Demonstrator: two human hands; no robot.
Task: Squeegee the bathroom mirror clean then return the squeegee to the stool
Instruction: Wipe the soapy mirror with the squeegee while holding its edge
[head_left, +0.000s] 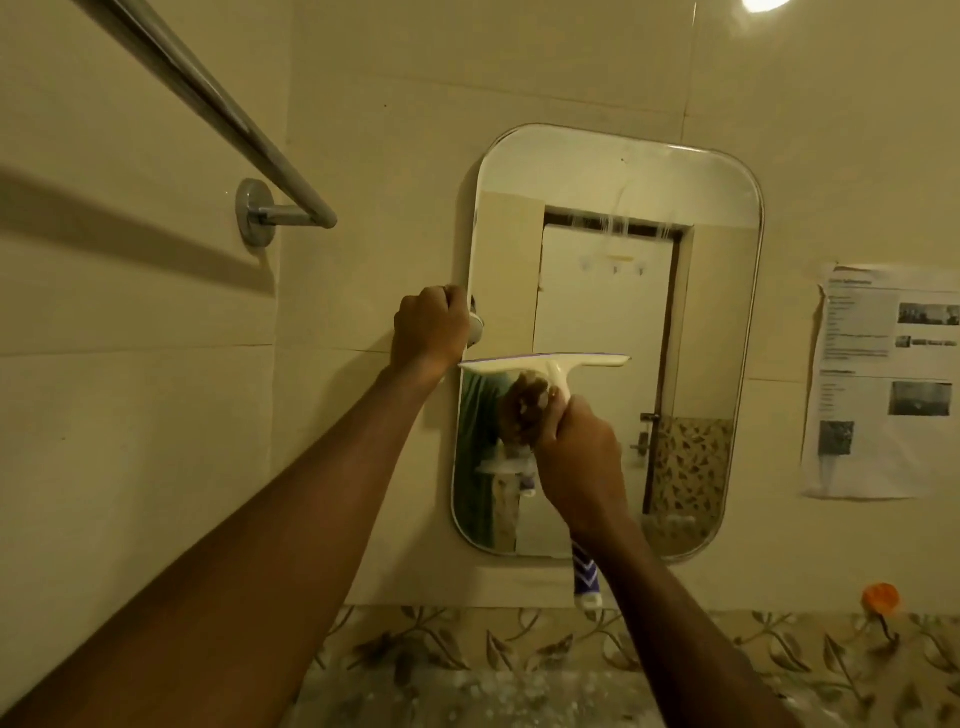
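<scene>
Right hand raised, fingers wrapped tight round the handle of one squeegee, blade level against the middle of the single mirror. Left hand stretched out, fingers curled over the mirror's left edge. One towel rail upper left, one paper sheet at right.

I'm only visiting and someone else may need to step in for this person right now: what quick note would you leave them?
Right hand: gripping the squeegee handle, blade pressed flat across the mirror, about mid-height on its left half.
Left hand: closed on a fitting at the mirror's left edge, bracing.
Done: hard to judge; streaks show near the top of the glass.
Left: squeegee the lower part and right side, clear the streaks, then put the squeegee on the stool, which is out of view.
</scene>
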